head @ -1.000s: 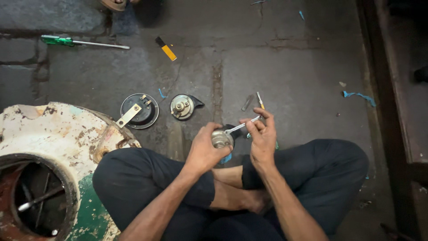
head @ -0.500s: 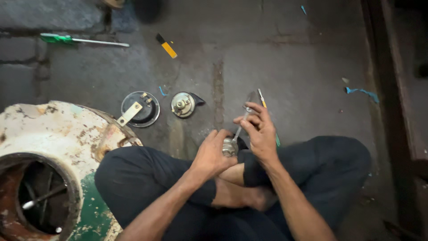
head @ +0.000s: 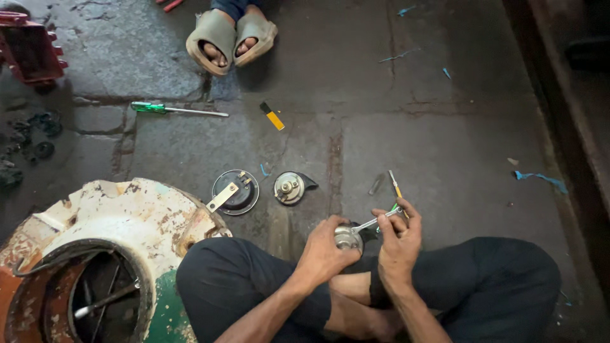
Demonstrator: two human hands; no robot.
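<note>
Nearby, round discs [head: 236, 192], green screwdriver [head: 171, 110], hands [head: 362, 244] gripping metal part [head: 348, 237], tool [head: 375, 221]

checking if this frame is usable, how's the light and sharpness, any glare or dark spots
Head view: soft, even light on the stone floor, no hard shadows; the left hand, right hand and small metal part are fairly sharp; faint sheen on the slim tool, no strong glare; the right edge and the rusty drum's inside are dark, with detail lost there.
</note>
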